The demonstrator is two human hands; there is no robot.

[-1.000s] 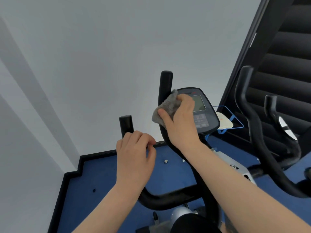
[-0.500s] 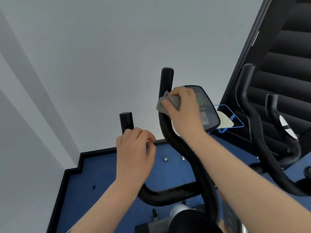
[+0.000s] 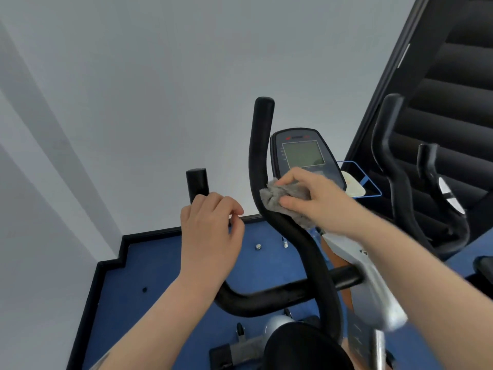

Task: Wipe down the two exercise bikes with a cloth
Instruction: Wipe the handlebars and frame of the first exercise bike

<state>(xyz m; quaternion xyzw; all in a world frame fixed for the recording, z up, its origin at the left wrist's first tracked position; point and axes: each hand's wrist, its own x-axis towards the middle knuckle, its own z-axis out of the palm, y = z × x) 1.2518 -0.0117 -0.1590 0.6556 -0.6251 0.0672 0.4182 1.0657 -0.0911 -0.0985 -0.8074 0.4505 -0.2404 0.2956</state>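
A fluffy grey cloth (image 3: 286, 202), bunched into a wad, is pressed against the tall black curved handlebar (image 3: 262, 166) of the near exercise bike (image 3: 282, 295), just below its oval dark console with a grey screen (image 3: 304, 156). This bike has a padded black handlebar frame, a silver-grey body on the right and a black saddle at the near edge. A second black exercise bike (image 3: 394, 182) stands to the right, in front of a dark slatted shutter (image 3: 453, 102).

Counted: two bikes, one cloth, one console in view, two hands. Two small metal studs (image 3: 258, 246) sit on the blue floor (image 3: 160, 276), and a blue-rimmed tray (image 3: 373, 188) lies far right behind the console.

The right hand (image 3: 317, 198) reaches in from the near right, forearm stretched across the silver body, its fingers and thumb curled round the cloth, holding it to the bar. The left hand (image 3: 210, 236) comes up from the near left, knuckles up, fingers wrapped round the short black left grip (image 3: 197, 182), whose capped end stands above the hand
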